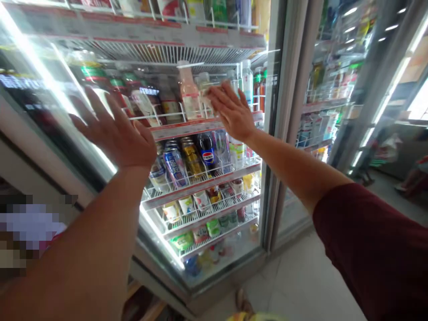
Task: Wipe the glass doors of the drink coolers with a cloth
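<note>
My left hand [115,131] is raised at the left with its fingers spread, a little blurred, and nothing in it. My right hand [236,113] is stretched forward, palm down, fingers extended and holding nothing. Both are in front of a glass-fronted drinks fridge [279,133]; I cannot tell whether either touches the glass. Behind my right hand stands a pink bottle [190,93] on a wire shelf. One shelf lower are blue cans [174,165], gold cans [192,156] and a dark cola bottle [206,151].
Lower shelves hold several cups [186,204] and green packs [182,240]. To the right is another glass-fronted fridge [317,107] with bottles and cartons. Pale floor [301,276] lies below, with a foot [244,301] near the bottom edge. Part of the far left is pixelated.
</note>
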`<state>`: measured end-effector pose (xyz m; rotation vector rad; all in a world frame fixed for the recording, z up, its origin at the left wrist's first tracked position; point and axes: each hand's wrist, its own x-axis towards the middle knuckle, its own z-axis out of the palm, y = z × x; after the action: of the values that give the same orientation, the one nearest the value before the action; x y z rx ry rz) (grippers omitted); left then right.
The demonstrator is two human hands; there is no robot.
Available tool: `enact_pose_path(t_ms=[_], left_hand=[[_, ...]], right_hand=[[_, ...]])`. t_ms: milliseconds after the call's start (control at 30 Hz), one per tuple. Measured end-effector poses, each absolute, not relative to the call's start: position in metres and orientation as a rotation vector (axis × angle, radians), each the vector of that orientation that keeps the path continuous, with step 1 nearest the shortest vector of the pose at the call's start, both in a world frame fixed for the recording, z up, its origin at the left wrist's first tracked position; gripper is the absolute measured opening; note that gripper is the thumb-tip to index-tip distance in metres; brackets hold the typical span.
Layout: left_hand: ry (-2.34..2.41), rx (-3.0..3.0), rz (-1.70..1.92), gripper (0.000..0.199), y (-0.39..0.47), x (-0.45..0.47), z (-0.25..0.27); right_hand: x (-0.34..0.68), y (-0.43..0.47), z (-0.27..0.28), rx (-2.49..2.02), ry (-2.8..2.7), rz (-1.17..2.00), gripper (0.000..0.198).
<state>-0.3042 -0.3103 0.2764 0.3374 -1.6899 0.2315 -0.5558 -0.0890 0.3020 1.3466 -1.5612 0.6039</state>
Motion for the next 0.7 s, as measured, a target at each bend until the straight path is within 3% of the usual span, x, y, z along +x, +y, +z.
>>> enact_pose_path(t_ms=[133,367,533,700], left_hand=[[-1.686,0.347,0.18,0.084,-0.303,-0.304,0.278],[-1.711,0.35,0.191,0.084,-0.301,-0.302,0.279],[-1.693,0.327,0.161,0.084,-0.302,-0.302,0.278],[-1.708,0.287,0.181,0.083,-0.311,-0.306,0.277]], right_hand=[[-0.562,-0.099,0.299,1.148,-1.528,0.842,0.062],[-0.533,-0.1,0.284,1.443,-1.515,0.574,0.061],[-0.553,-0.097,0.302,1.152,-1.549,0.836,0.064],[-0.546,-0.099,0.274,1.477,-1.433,0.541,0.058]])
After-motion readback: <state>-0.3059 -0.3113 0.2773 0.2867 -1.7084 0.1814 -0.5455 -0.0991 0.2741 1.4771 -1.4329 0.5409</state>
